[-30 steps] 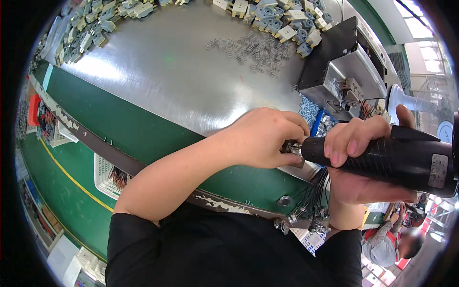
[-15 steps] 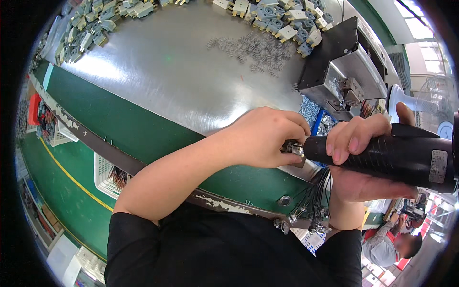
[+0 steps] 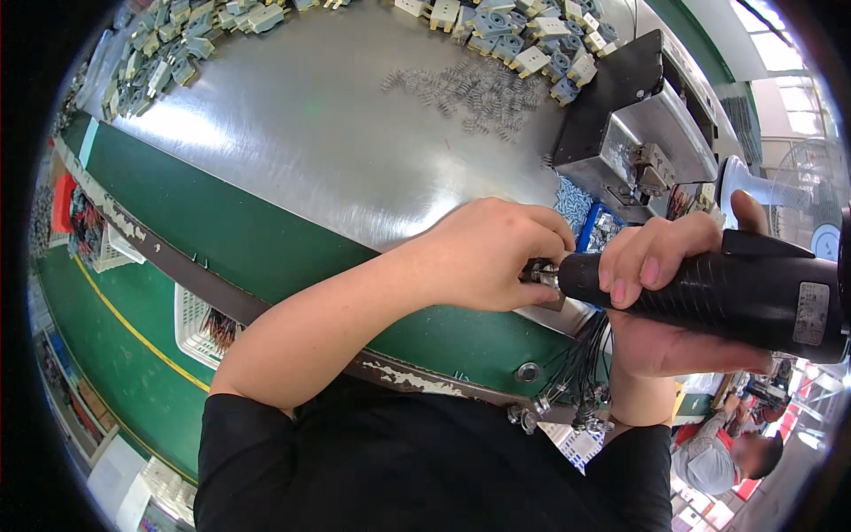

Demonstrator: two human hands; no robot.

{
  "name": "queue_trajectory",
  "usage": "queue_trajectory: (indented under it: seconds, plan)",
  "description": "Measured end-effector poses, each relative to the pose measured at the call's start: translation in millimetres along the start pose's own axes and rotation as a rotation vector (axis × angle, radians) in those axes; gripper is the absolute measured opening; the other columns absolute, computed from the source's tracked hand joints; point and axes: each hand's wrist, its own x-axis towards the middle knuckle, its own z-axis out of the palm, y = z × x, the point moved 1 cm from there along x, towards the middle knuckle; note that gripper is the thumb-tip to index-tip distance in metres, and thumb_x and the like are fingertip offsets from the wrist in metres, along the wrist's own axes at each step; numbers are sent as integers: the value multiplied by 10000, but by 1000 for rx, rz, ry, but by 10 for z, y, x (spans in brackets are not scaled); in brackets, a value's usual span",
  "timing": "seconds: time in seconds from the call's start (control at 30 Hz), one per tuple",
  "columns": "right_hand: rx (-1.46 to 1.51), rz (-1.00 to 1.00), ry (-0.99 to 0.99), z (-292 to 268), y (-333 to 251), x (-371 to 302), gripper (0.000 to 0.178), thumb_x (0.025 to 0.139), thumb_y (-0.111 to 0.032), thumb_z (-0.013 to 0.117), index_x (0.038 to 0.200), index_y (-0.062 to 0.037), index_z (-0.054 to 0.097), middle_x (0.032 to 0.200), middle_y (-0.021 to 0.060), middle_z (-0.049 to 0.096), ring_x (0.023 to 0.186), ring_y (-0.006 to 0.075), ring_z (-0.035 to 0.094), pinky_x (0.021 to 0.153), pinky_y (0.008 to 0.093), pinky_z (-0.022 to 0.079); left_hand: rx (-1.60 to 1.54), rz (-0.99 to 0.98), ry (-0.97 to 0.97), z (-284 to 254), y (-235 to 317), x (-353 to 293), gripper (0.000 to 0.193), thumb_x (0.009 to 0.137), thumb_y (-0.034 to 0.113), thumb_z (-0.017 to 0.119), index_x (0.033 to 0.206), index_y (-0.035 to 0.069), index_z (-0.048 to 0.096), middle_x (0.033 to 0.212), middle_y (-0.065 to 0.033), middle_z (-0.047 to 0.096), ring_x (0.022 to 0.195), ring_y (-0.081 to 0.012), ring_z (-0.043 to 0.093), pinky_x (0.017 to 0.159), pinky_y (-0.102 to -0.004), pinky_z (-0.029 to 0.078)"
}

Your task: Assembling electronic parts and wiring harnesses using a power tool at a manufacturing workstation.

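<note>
My right hand (image 3: 663, 255) is wrapped round the thick body of a black electric screwdriver (image 3: 745, 297), which lies nearly level and points left. Its nose end meets a small metal part (image 3: 544, 275). My left hand (image 3: 496, 255) pinches that part between thumb and curled fingers, which hide most of it, so its exact kind does not show. Both hands are over the front edge of the metal sheet (image 3: 301, 142). Just past them lie a blue tray (image 3: 601, 229) of small metal pieces and a heap of bluish screws (image 3: 573, 202).
Loose springs (image 3: 479, 97) and grey-and-white socket parts (image 3: 532, 40) lie at the back, more such parts (image 3: 168, 58) at far left. A black-and-silver metal fixture (image 3: 643, 133) stands right. Black wires with round metal ends (image 3: 581, 381) hang near the bench edge. Another person (image 3: 722, 457) is at lower right.
The screwdriver and my right hand have shifted very slightly left, toward the part. My left hand stays in place.
</note>
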Motion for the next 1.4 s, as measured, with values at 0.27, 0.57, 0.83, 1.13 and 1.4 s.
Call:
queue_trajectory:
  seconds: [0.27, 0.57, 0.83, 1.13, 1.4]
  plan:
    - [-66, 34, 45, 24, -44, -37, 1248, 767, -936, 622, 1651, -115, 301, 818, 48, 548, 578, 189, 577, 564, 362, 501, 3, 32, 18, -1, -6, -2, 296, 797, 272, 866, 981, 54, 787, 1169, -71, 763, 980, -321, 749, 867, -432, 597]
    - [-69, 4, -35, 6, -26, -2, 1246, 766, -934, 626, 1644, -110, 305, 816, 46, 545, 567, 186, 567, 556, 359, 500, -2, -12, -20, -12, 5, 3, 292, 797, 272, 870, 974, 56, 783, 1175, -65, 762, 995, -318, 747, 878, -431, 593]
    - [-19, -11, -52, -10, 2, 0, 1250, 765, -937, 618, 1645, -108, 297, 824, 50, 545, 567, 183, 564, 551, 357, 498, -16, 7, 4, 3, -9, -1, 279, 792, 270, 874, 972, 75, 786, 1174, -54, 761, 990, -322, 745, 871, -434, 594]
    - [-29, -17, -4, -7, 19, 2, 1247, 774, -942, 595, 1638, -93, 297, 832, 50, 543, 570, 183, 567, 557, 355, 503, 0, -11, -16, 6, -20, 5, 279, 789, 266, 874, 963, 68, 783, 1174, -55, 762, 986, -319, 748, 860, -431, 598]
    - [-17, -64, -103, -32, 20, 19, 1247, 780, -948, 576, 1640, -93, 285, 839, 46, 541, 571, 174, 562, 549, 349, 501, 0, 9, 4, 4, -11, 5, 286, 783, 265, 881, 957, 61, 779, 1165, -53, 766, 971, -319, 751, 851, -428, 600]
